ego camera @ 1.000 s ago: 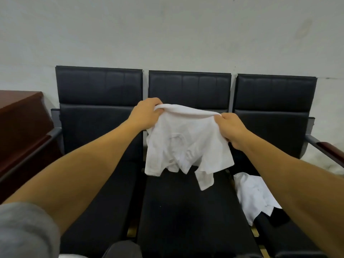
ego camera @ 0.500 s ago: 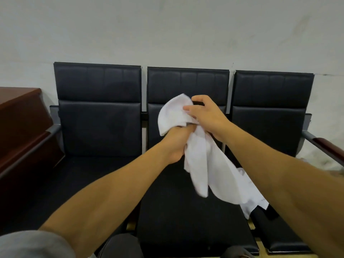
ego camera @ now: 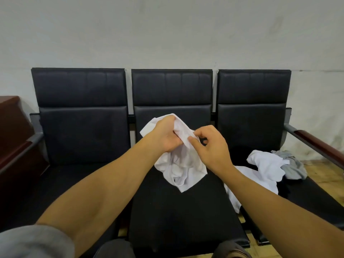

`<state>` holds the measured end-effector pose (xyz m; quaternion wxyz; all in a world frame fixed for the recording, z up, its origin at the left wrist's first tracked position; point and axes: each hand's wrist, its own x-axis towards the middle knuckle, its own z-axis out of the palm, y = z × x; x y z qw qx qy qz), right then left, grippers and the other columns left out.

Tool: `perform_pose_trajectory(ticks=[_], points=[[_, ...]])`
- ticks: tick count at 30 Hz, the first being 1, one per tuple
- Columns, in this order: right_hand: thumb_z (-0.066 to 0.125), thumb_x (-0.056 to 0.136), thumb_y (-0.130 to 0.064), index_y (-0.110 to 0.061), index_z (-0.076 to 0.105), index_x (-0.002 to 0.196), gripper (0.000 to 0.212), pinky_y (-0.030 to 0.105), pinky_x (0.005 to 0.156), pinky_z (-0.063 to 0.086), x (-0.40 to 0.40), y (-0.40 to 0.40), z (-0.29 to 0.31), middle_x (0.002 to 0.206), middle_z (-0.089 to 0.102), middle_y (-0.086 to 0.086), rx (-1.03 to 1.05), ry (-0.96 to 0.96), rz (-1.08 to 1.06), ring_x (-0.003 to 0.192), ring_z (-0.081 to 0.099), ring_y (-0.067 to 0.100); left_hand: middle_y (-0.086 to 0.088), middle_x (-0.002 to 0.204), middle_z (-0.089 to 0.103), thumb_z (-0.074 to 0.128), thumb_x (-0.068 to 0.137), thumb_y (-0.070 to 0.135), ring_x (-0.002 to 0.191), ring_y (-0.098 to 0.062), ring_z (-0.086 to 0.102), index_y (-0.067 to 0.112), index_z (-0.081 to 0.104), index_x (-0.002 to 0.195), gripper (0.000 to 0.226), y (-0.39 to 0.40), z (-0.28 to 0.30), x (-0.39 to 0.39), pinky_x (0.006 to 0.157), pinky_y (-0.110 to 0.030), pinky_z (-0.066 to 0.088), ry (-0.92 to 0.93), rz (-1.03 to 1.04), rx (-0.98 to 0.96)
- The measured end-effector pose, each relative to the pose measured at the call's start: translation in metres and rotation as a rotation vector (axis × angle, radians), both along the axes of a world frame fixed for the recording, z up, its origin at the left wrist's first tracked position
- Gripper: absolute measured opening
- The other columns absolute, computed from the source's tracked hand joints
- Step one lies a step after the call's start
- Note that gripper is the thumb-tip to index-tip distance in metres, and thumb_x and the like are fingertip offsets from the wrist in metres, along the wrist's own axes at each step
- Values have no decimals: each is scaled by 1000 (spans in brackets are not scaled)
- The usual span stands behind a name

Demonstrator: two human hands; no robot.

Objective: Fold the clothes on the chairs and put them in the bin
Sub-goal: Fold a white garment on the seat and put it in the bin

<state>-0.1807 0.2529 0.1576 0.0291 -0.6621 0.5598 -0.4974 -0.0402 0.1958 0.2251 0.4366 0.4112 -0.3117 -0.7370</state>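
The left hand (ego camera: 166,135) grips a bunched white garment (ego camera: 179,162) above the middle chair (ego camera: 182,211); the right hand (ego camera: 210,146) pinches its edge. More clothes (ego camera: 266,167) lie on the right chair. Finding the corners and spreading it flat would likely help folding. No bin shows.

A: Where is open room for a hand?

B: The left chair (ego camera: 81,138) has a bare seat and back. The front half of the middle chair (ego camera: 178,211) is bare too.

A: And what blocks the way?

B: On the right chair (ego camera: 255,116), white clothes (ego camera: 264,164) and a grey garment (ego camera: 292,164) cover the seat. A wooden armrest (ego camera: 316,144) closes its right side, and a wooden cabinet (ego camera: 13,131) stands beside the left chair.
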Motion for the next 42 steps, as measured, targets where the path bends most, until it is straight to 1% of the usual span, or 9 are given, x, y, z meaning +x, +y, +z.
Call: perform_pose_trajectory(ticks=[6, 9, 12, 17, 22, 26, 31, 34, 42], points=[[55, 100, -21, -15, 61, 99, 9, 29, 74, 50, 4, -13, 37, 92, 64, -2, 172, -388, -10, 83, 60, 10, -7, 98, 75, 58, 101, 39, 83, -25, 75, 12, 70, 101, 29, -1, 6, 17, 72, -38, 64, -881, -186, -690], [54, 102, -24, -14, 70, 102, 19, 33, 81, 58, 9, -15, 55, 99, 69, 3, 372, -442, 78, 93, 66, 17, 2, 128, 56, 73, 90, 21, 74, -22, 68, 25, 51, 137, 52, 3, 17, 19, 54, -25, 54, -978, -277, -1104], [57, 101, -22, -12, 75, 100, 21, 36, 74, 62, 16, -9, 66, 91, 75, 7, 538, -539, 181, 86, 73, 20, 4, 133, 46, 78, 86, 16, 74, -18, 65, 31, 21, 159, 94, 5, 19, 16, 54, -29, 57, -1104, -584, -1140], [73, 90, -21, -20, 68, 111, 21, 26, 68, 59, 4, -2, 52, 97, 73, 2, 462, -491, 213, 87, 72, 17, -5, 90, 67, 62, 97, 22, 64, -25, 66, 12, 66, 111, 18, -5, 0, 14, 51, -32, 57, -1262, -301, -1125], [74, 88, -18, -19, 60, 110, 26, 28, 76, 56, -7, 2, 17, 101, 65, -1, 469, -135, 58, 91, 66, 15, -24, 88, 66, 54, 99, 16, 73, -23, 54, -8, 66, 90, 27, -10, -4, 11, 68, -38, 45, -1055, -141, -925], [64, 97, -21, -22, 67, 97, 3, 36, 79, 60, -11, 4, 8, 100, 68, 2, 366, -691, 4, 99, 67, 23, -14, 79, 60, 49, 100, 15, 71, -27, 53, 6, 57, 75, 27, -18, 3, 19, 64, -37, 38, -1107, -92, -932], [63, 97, -19, -13, 72, 101, 11, 45, 85, 61, -7, -5, 28, 99, 73, 8, 302, -739, 42, 97, 70, 27, -2, 141, 53, 68, 93, 21, 122, -20, 56, 24, 37, 155, 69, -9, 9, 30, 100, -35, 48, -1342, -382, -1119], [65, 96, -25, -12, 75, 95, 16, 36, 76, 60, 4, -8, 41, 88, 73, 6, 286, -433, 107, 84, 70, 22, 5, 132, 56, 76, 88, 20, 106, -14, 60, 25, 28, 158, 86, 7, 17, 14, 92, -28, 48, -1215, -451, -1193], [74, 89, -31, -22, 64, 109, 25, 18, 72, 57, -6, 6, 23, 94, 68, -6, 236, -143, 161, 83, 66, 9, -22, 71, 66, 48, 95, 3, 48, -25, 55, 1, 69, 87, 22, 11, 21, 23, 43, -27, 44, -1339, -400, -1060]])
